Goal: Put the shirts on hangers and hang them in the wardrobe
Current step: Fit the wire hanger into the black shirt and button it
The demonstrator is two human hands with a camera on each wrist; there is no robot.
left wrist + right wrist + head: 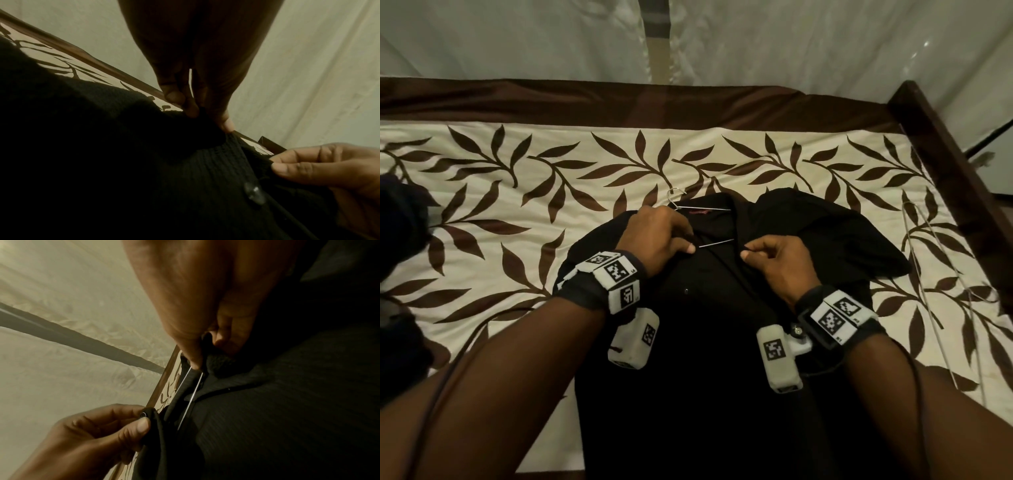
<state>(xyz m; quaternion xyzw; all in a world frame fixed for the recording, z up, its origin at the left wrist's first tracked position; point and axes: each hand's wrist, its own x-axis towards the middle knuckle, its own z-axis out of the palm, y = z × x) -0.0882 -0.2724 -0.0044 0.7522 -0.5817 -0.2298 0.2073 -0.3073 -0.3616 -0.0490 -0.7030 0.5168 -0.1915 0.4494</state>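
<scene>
A black button-front shirt lies face up on the bed with a thin wire hanger inside its neck; the hook sticks out past the collar. My left hand pinches the left front edge just below the collar, beside a small button. My right hand pinches the opposite front edge a short way across. In the left wrist view my left fingertips nip the dark fabric, and another button shows lower on the placket. The hanger wire runs between both hands.
The bedspread is cream with brown leaves. More wire hangers lie at the bed's right side. Dark clothing is piled at the left edge. The wooden bed frame and pale curtains bound the far side.
</scene>
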